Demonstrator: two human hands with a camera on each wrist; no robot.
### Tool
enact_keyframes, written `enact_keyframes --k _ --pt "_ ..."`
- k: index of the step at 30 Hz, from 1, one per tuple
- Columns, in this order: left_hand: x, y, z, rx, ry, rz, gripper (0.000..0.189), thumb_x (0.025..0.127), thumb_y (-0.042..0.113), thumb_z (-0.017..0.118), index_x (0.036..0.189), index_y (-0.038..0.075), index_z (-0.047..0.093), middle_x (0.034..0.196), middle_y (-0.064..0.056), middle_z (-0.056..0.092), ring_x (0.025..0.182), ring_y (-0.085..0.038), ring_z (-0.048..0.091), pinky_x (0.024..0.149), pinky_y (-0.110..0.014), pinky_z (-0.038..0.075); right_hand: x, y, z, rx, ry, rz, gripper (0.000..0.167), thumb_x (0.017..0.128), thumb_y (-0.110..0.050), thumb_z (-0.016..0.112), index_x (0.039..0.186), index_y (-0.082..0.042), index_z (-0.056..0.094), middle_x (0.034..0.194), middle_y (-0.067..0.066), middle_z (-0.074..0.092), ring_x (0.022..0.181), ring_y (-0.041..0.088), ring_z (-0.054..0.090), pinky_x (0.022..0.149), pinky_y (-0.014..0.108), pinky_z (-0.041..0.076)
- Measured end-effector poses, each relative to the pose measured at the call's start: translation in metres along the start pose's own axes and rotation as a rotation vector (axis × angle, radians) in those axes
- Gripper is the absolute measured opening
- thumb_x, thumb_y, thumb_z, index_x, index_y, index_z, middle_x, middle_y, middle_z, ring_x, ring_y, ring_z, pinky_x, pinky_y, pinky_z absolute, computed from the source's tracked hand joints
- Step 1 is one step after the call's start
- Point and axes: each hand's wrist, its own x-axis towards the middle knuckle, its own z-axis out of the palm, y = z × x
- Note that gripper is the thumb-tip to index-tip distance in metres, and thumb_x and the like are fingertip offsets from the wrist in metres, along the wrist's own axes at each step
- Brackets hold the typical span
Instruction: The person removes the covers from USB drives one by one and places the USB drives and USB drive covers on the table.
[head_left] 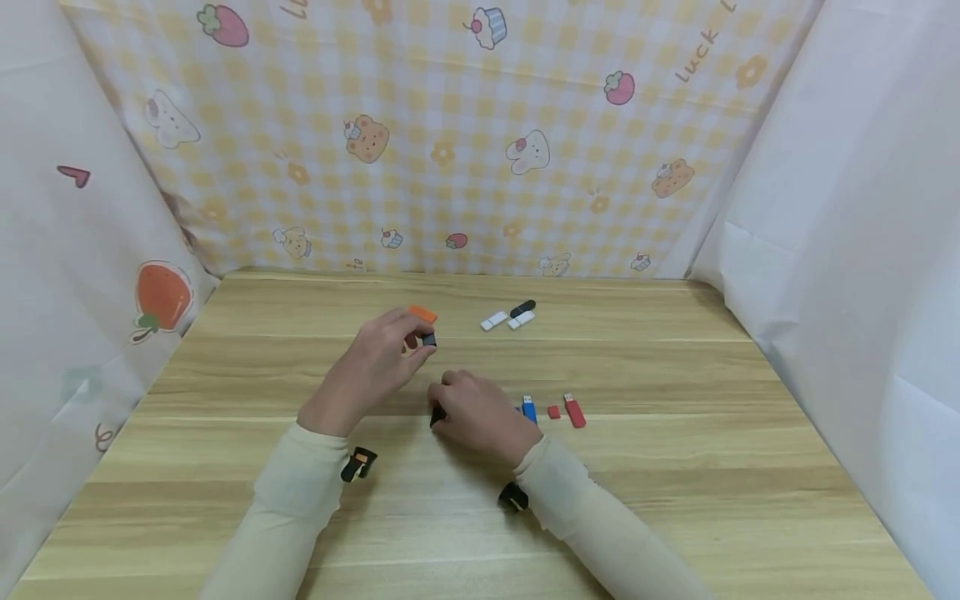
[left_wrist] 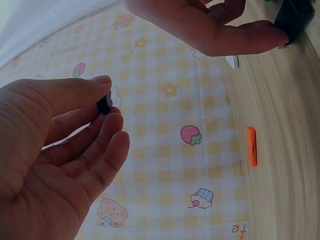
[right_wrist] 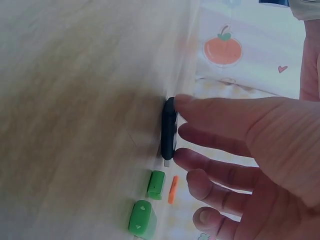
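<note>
My left hand (head_left: 378,354) is raised over the table and pinches a small black USB cap (left_wrist: 103,104) between thumb and fingers. To its right and nearer to me, my right hand (head_left: 480,412) holds a black USB stick (right_wrist: 168,129) low at the wooden tabletop, thumb at one end and a fingertip by the other. Its metal plug pokes out in the right wrist view. Whether the stick bears on the wood I cannot tell. Near it in that view lie a green cap (right_wrist: 156,184) and a green USB stick (right_wrist: 142,218), both hidden behind the hand in the head view.
A blue USB stick (head_left: 528,408), a red cap (head_left: 553,412) and a red USB stick (head_left: 574,411) lie right of my right hand. Farther back are two white sticks (head_left: 494,321), a black one (head_left: 522,308) and an orange one (head_left: 423,313). A checked curtain (head_left: 442,192) closes the back.
</note>
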Motion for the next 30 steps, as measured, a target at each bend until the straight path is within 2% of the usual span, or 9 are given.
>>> enact_keyframes --k 10,16,20,26,30 --pt "0.000 -0.001 0.000 0.003 -0.014 -0.014 0.015 0.095 0.002 0.081 0.108 -0.001 0.076 0.105 -0.011 0.072 0.090 -0.024 0.070 0.074 -0.035 0.061 -0.002 0.002 -0.002 0.012 -0.006 0.000 0.016 0.099 -0.023 0.081 0.113 -0.015 0.079 0.108 0.001 0.072 0.093 0.015 0.062 0.082 0.027 0.058" --pt "-0.001 -0.001 -0.002 0.026 -0.069 -0.061 0.013 0.096 0.003 0.080 0.109 0.001 0.076 0.106 -0.010 0.072 0.093 -0.025 0.068 0.077 -0.036 0.060 -0.005 0.014 -0.016 0.034 0.077 0.014 0.018 0.098 -0.016 0.081 0.115 -0.013 0.079 0.110 0.004 0.071 0.096 0.018 0.065 0.081 0.030 0.061" --pt "-0.002 -0.003 -0.002 0.041 -0.159 -0.111 0.012 0.098 0.004 0.079 0.109 0.002 0.077 0.109 -0.010 0.071 0.096 -0.026 0.068 0.079 -0.037 0.061 -0.011 0.024 -0.033 0.080 0.122 0.036 0.021 0.097 -0.017 0.082 0.116 -0.009 0.078 0.115 0.010 0.073 0.097 0.022 0.068 0.082 0.036 0.062" --pt "0.000 -0.007 0.002 0.054 -0.370 -0.242 0.014 0.100 0.007 0.076 0.112 0.000 0.076 0.109 -0.014 0.068 0.094 -0.024 0.064 0.083 -0.039 0.059 -0.022 0.038 -0.054 0.083 0.193 0.080 0.023 0.097 -0.021 0.084 0.116 -0.011 0.077 0.119 0.008 0.072 0.109 0.024 0.069 0.088 0.039 0.063" --pt "0.000 -0.013 0.009 0.047 -0.455 -0.255 0.014 0.097 0.003 0.076 0.110 -0.002 0.075 0.107 -0.014 0.070 0.093 -0.023 0.064 0.085 -0.041 0.059 -0.028 0.047 -0.063 0.078 0.246 0.094 0.022 0.097 -0.022 0.084 0.115 -0.011 0.077 0.121 0.007 0.073 0.110 0.024 0.070 0.091 0.040 0.062"
